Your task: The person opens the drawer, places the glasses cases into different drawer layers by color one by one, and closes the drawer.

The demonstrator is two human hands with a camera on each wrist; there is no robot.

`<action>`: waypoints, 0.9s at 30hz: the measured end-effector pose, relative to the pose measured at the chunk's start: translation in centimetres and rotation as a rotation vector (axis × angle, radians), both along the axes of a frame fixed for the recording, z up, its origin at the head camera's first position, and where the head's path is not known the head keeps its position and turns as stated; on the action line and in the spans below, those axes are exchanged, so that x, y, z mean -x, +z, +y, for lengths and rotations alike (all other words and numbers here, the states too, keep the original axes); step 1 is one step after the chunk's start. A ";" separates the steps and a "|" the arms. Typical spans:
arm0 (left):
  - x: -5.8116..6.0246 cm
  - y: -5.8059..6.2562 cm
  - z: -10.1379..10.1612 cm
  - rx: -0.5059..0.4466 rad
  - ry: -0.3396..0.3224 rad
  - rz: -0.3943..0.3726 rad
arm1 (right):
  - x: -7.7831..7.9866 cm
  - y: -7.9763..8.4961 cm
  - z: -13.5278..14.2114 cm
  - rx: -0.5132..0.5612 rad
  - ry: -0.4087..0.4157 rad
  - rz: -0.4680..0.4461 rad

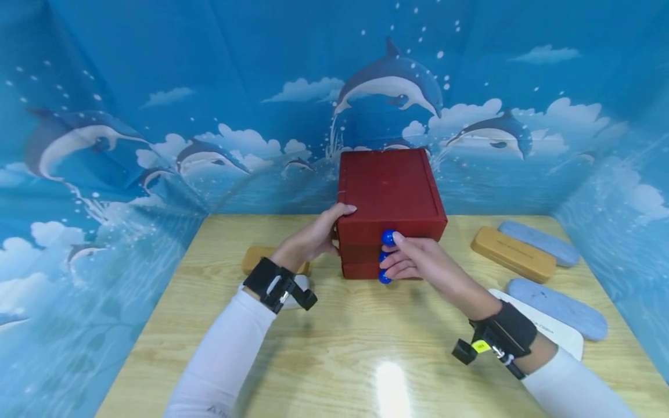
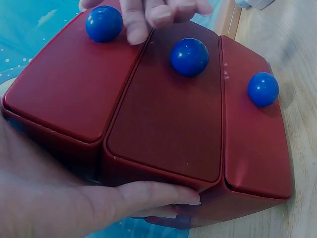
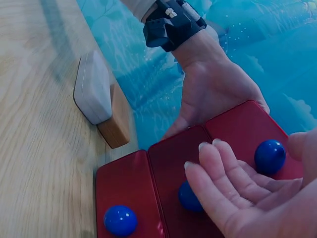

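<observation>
A red drawer box (image 1: 387,186) stands on the table, with three blue knobs down its front. My right hand (image 1: 420,258) is at the top knob (image 3: 270,156), which sits between thumb and index finger. The other fingers spread in front of the middle knob (image 2: 189,57), partly covering it in the right wrist view. The bottom knob (image 2: 263,89) shows below them. My left hand (image 1: 313,235) steadies the box's left side, thumb over the top edge and straight fingers (image 2: 153,195) along the side wall. All three drawer fronts look closed.
Two blue cases (image 1: 540,242), an orange case (image 1: 512,253) and a white case (image 1: 567,334) lie on the right of the wooden table (image 1: 334,360). Another orange case (image 1: 256,255) and a whitish case (image 3: 93,88) are left of the box. A dolphin-printed curtain (image 1: 261,69) hangs behind.
</observation>
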State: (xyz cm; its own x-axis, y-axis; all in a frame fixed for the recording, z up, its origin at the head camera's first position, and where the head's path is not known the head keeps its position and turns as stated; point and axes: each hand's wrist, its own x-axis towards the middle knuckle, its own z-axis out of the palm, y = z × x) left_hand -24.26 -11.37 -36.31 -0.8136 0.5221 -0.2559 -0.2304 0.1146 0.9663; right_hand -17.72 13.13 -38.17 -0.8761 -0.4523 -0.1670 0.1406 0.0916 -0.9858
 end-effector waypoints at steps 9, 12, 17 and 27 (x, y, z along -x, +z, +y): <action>0.0 0.1 0.0 0.007 -0.001 0.004 | 0.0 0.2 -0.8 0.036 -0.006 -0.010; -0.1 0.0 0.0 -0.013 -0.009 0.002 | -0.2 0.3 -0.7 0.027 -0.014 -0.017; -0.3 -0.1 -0.3 -0.030 -0.020 -0.012 | -0.6 0.4 -0.7 0.015 -0.006 -0.021; -0.4 -0.1 -0.2 -0.038 -0.003 -0.023 | -1.9 0.1 -0.3 -0.002 0.018 0.023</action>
State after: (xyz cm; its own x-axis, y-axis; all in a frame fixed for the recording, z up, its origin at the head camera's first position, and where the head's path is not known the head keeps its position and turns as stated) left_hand -23.86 -11.55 -36.45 -0.8061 0.5342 -0.2545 -0.2523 0.0787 0.9644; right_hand -15.81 12.84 -38.04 -0.8713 -0.4680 -0.1479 0.1165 0.0954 -0.9886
